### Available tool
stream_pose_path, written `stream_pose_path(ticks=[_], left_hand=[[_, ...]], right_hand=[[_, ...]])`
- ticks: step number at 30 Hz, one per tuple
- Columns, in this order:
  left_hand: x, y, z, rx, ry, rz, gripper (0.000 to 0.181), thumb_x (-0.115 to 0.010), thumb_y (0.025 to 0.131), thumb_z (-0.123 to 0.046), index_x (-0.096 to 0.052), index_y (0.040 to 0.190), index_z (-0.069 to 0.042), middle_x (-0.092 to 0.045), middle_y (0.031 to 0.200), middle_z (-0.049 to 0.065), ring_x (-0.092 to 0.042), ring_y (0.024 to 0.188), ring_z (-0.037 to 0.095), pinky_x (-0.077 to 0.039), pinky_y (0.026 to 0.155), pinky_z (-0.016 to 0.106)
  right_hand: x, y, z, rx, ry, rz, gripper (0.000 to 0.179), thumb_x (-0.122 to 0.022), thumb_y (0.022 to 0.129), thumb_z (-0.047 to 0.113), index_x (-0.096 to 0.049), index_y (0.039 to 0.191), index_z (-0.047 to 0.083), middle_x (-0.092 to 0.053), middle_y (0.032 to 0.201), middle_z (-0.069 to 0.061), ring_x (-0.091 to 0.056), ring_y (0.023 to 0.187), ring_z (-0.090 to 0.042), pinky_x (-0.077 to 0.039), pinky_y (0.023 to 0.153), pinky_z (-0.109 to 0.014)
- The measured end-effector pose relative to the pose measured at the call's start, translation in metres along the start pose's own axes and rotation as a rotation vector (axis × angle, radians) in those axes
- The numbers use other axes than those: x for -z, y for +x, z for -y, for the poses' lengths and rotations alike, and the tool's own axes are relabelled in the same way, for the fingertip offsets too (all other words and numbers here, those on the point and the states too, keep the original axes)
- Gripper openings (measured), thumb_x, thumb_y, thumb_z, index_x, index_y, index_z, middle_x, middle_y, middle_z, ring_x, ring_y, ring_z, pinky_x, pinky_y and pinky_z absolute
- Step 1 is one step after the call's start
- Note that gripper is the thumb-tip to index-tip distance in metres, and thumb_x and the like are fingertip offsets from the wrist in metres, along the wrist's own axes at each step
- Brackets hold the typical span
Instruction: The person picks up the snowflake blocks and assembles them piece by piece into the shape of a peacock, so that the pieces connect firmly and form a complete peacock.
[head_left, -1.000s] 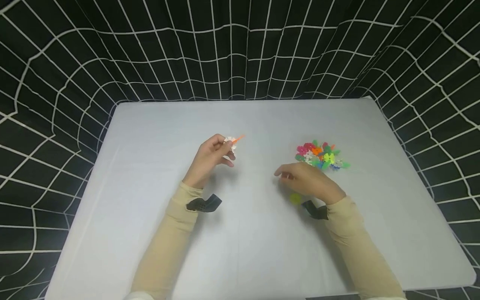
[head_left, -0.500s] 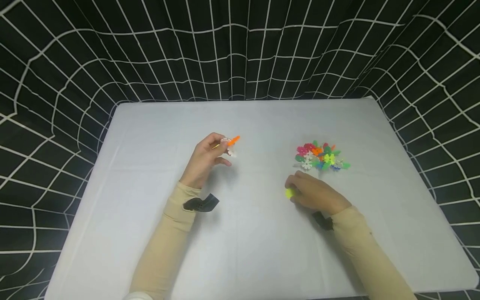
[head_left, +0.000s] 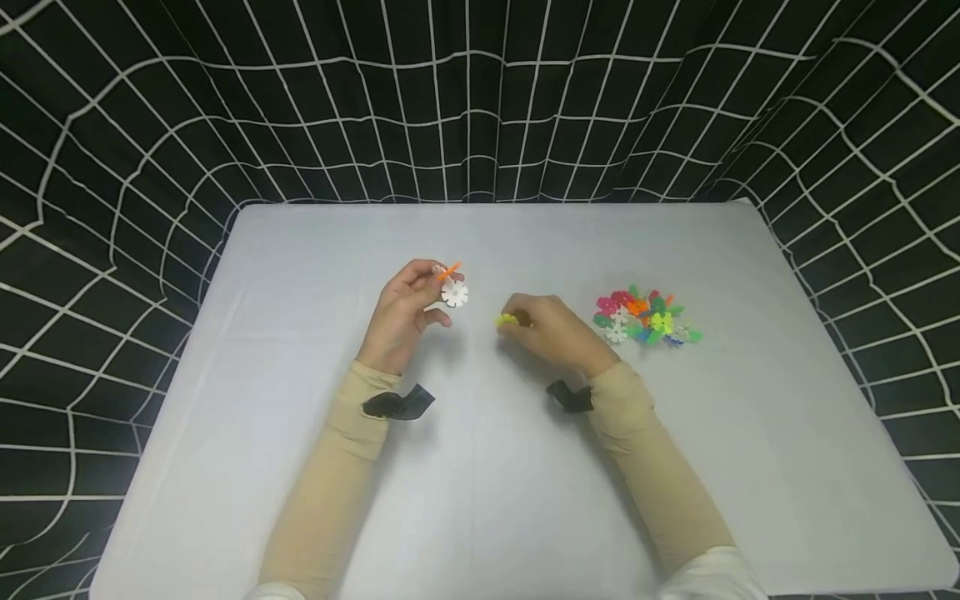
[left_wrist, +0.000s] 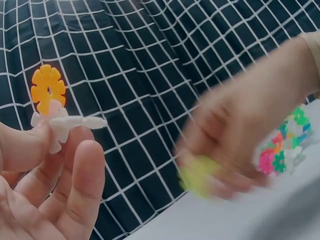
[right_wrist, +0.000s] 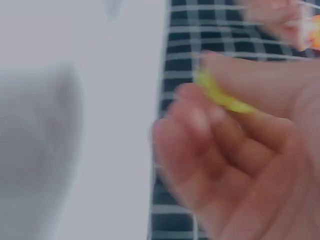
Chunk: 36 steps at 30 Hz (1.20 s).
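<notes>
Between thumb and fingers, my left hand pinches a small assembly of snowflake-shaped plastic discs. It joins white discs with an orange disc that stands up on top in the left wrist view. My right hand pinches a single yellow snowflake disc between thumb and index finger, a short way right of the left hand. The yellow disc shows edge-on and blurred in the right wrist view. Both hands are above the white table.
A pile of mixed snowflake discs in pink, orange, green, yellow, white and blue lies on the white table, right of the right hand. Black cloth with a white grid surrounds the table at the back and sides.
My right hand picked up the yellow disc from the table and carried it left, toward the left hand. The left hand turned the white and orange assembly, so a white disc now faces the head camera.
</notes>
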<state>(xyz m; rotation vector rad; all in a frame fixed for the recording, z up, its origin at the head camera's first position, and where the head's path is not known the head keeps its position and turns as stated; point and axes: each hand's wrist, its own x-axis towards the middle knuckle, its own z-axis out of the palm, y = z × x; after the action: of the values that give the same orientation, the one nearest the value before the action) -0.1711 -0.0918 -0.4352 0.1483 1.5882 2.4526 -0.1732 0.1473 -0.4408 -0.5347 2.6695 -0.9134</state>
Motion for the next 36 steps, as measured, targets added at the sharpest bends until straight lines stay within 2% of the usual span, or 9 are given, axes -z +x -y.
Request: stream_pose_path(ticks=[2, 5, 9, 15, 21, 27, 32, 36], left_hand=[[-0.001, 0.0, 0.001, 0.008, -0.034, 0.008, 0.012, -0.054, 0.103, -0.005, -0.059, 0.105, -0.016, -0.073, 0.105, -0.002, -0.066, 0.086, 0.01, -0.053, 0.058, 0.022], [-0.002, 0.001, 0.002, 0.026, -0.101, 0.009, 0.016, -0.05, 0.103, -0.002, -0.058, 0.106, -0.016, -0.073, 0.104, -0.002, -0.066, 0.084, 0.009, -0.051, 0.056, 0.02], [-0.005, 0.001, 0.002, 0.048, -0.167, 0.014, 0.017, -0.05, 0.103, -0.001, -0.058, 0.108, -0.015, -0.073, 0.104, -0.001, -0.065, 0.08, 0.009, -0.05, 0.054, 0.019], [-0.006, 0.0, 0.002, 0.043, -0.173, 0.002, 0.017, -0.051, 0.102, 0.0, -0.059, 0.106, -0.014, -0.073, 0.102, 0.0, -0.063, 0.075, 0.008, -0.051, 0.052, 0.018], [-0.005, 0.001, 0.007, 0.037, -0.147, 0.005, 0.018, -0.05, 0.103, 0.001, -0.059, 0.101, -0.016, -0.075, 0.101, -0.001, -0.064, 0.074, 0.009, -0.053, 0.055, 0.019], [-0.013, 0.0, 0.015, -0.059, -0.067, -0.021, 0.019, -0.054, 0.102, -0.002, -0.061, 0.099, -0.019, -0.076, 0.099, -0.004, -0.064, 0.068, 0.009, -0.054, 0.058, 0.021], [-0.024, -0.002, 0.022, -0.147, -0.041, -0.058, 0.006, -0.059, 0.101, -0.01, -0.059, 0.099, -0.015, -0.075, 0.1, 0.0, -0.064, 0.062, 0.011, -0.057, 0.059, 0.023], [-0.029, -0.002, 0.027, -0.19, -0.037, -0.084, 0.004, -0.057, 0.102, -0.008, -0.057, 0.099, -0.011, -0.074, 0.099, 0.001, -0.066, 0.062, 0.011, -0.059, 0.06, 0.025]], right_hand=[[0.002, 0.003, 0.013, 0.045, 0.13, -0.076, 0.013, -0.068, 0.098, 0.025, -0.069, 0.106, 0.014, -0.072, 0.098, -0.007, -0.063, 0.086, -0.021, -0.056, 0.076, -0.037], [0.003, 0.002, 0.028, 0.086, 0.326, -0.136, 0.014, -0.066, 0.098, 0.023, -0.07, 0.108, 0.013, -0.072, 0.1, -0.012, -0.068, 0.086, -0.027, -0.061, 0.076, -0.041], [0.001, -0.002, 0.037, 0.115, 0.447, -0.183, 0.016, -0.067, 0.098, 0.017, -0.071, 0.111, 0.009, -0.074, 0.103, -0.015, -0.072, 0.089, -0.032, -0.063, 0.078, -0.042], [-0.001, -0.004, 0.039, 0.158, 0.444, -0.248, 0.015, -0.068, 0.097, 0.013, -0.073, 0.111, 0.009, -0.075, 0.101, -0.01, -0.073, 0.088, -0.027, -0.063, 0.077, -0.035], [-0.001, -0.004, 0.039, 0.173, 0.464, -0.265, 0.015, -0.068, 0.096, 0.009, -0.073, 0.11, 0.007, -0.075, 0.101, -0.01, -0.072, 0.084, -0.022, -0.063, 0.076, -0.032], [-0.002, -0.004, 0.04, 0.167, 0.402, -0.34, 0.011, -0.07, 0.095, 0.008, -0.076, 0.104, 0.006, -0.077, 0.091, -0.012, -0.072, 0.078, -0.021, -0.062, 0.073, -0.033], [-0.003, -0.006, 0.041, 0.165, 0.339, -0.412, 0.008, -0.074, 0.092, 0.01, -0.078, 0.098, 0.006, -0.076, 0.082, -0.008, -0.07, 0.073, -0.018, -0.059, 0.068, -0.028], [-0.006, -0.005, 0.04, 0.161, 0.348, -0.429, 0.008, -0.074, 0.092, 0.009, -0.078, 0.097, 0.004, -0.077, 0.081, -0.01, -0.071, 0.073, -0.02, -0.059, 0.067, -0.025]])
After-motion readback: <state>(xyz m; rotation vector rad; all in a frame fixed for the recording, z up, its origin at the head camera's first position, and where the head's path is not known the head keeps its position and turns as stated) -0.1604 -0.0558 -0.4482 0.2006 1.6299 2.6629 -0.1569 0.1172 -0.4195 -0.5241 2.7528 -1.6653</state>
